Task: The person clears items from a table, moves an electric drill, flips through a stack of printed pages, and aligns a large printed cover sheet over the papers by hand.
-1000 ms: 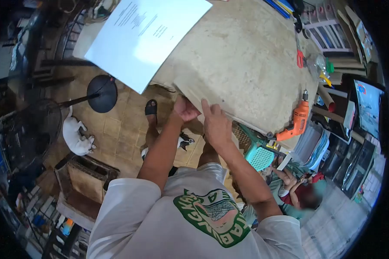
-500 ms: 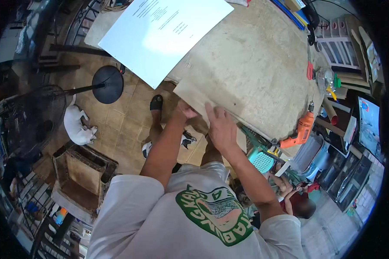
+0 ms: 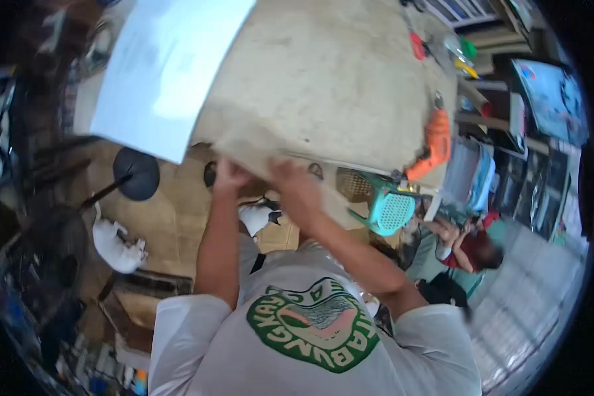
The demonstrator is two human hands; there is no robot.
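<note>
A thin, pale brown board, smeared by motion, is at the near edge of the worktable. My left hand is closed on the board's left end, its fingers partly hidden. My right hand grips the board further along, fingers over its top face and thumb out of sight. Part of the board shows beyond my right wrist. Left of the hands, a large white sheet with printed lines lies on the table and overhangs its edge.
An orange power drill lies at the table's right edge. A green plastic stool stands below it. On the floor are a white dog, a black-and-white animal and a fan base. A person in red sits at right.
My view has swung, so the table and sheet appear further left and higher. Both hands stay on the board, which has shifted left in view. More of the green stool shows.
</note>
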